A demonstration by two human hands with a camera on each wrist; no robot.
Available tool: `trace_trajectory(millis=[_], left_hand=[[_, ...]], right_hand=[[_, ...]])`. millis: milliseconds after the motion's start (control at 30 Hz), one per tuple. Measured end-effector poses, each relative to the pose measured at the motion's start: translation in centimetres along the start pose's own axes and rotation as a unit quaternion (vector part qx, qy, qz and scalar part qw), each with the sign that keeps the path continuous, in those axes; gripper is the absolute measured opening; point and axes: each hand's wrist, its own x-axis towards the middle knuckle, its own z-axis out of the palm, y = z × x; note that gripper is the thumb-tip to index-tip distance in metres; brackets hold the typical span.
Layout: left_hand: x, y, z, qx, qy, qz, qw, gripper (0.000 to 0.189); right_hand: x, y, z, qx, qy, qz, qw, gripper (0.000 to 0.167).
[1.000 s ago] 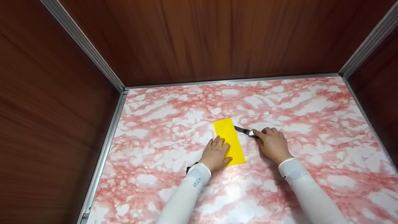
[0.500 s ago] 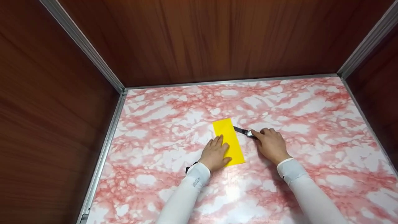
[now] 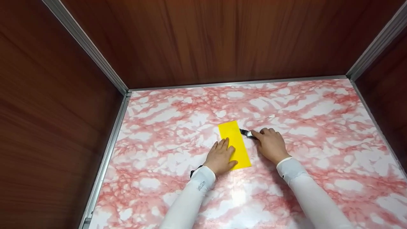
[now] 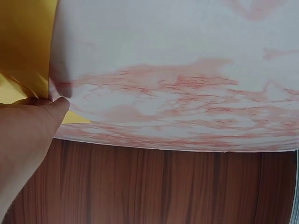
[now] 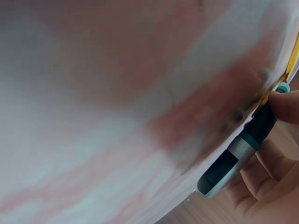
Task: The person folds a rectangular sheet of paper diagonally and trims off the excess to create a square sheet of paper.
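A yellow sheet of paper (image 3: 230,129) lies slantwise on the table, a long narrow rectangle in the head view. My left hand (image 3: 219,159) rests flat across its lower left part, fingers spread. In the left wrist view, a broad yellow panel rises beside those fingers, and a small yellow corner (image 4: 76,118) shows beneath them. My right hand (image 3: 272,144) grips a utility knife (image 3: 249,134), thumb along its top. The knife's narrow dark front end meets the paper's right edge, where its tip is hidden. Seen from the right wrist, its dark handle (image 5: 219,172) has a silver section.
The table (image 3: 318,130) has a red and white marbled top. Dark wood panels (image 3: 203,41) wall it at the back and on both sides, with metal strips (image 3: 109,68) along the corners and edges.
My right hand has moved left toward the paper with the knife, and less of its dark front end shows outside the paper's edge. My left hand and the paper stay in place.
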Motion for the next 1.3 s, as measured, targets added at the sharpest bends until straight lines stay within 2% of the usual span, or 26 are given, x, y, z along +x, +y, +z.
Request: trace_trajectory(millis=[467, 933, 1300], left_hand=[[0.2, 0.0, 0.2, -0.003, -0.005, -0.005, 1.0000, 0.055], [0.2, -0.1, 0.1, -0.003, -0.009, -0.004, 0.9999, 0.055], [0.1, 0.0, 0.0, -0.006, -0.007, -0.004, 0.9999, 0.055]], right_hand=[[1.0, 0.1, -0.1, 0.000, -0.016, -0.003, 0.9999, 0.052], [0.4, 2.1, -0.3, -0.005, 0.028, 0.015, 0.9995, 0.045], [0.4, 2.1, -0.3, -0.009, 0.028, 0.013, 0.9995, 0.047]])
